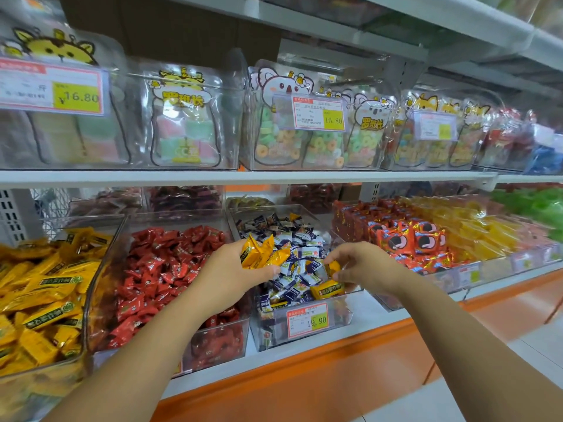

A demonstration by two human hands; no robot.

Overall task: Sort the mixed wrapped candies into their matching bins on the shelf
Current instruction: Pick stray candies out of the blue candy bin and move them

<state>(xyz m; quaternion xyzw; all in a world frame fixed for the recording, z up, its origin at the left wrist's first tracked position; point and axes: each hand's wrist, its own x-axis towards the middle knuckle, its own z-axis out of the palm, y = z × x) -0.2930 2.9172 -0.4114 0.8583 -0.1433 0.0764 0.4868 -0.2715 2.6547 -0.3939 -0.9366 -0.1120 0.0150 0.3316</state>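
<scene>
Your left grip [231, 269] is clenched round a bunch of yellow candies [262, 252], held over the left side of the blue-and-white bin [274, 336]. Your right grip [359, 266] is over that bin's right front, thumb and fingertips pinching one yellow candy [334, 265]. A second yellow candy [327, 290] lies at the bin's front wall, just under your right grip; contact cannot be told. Left of this bin: the red candy bin [219, 345], then the yellow candy bin [45, 373]. A price tag [307, 320] is on its front.

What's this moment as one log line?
left hand: holds yellow candies; right hand: pinches yellow candy; place: blue-and-white candy bin
</scene>
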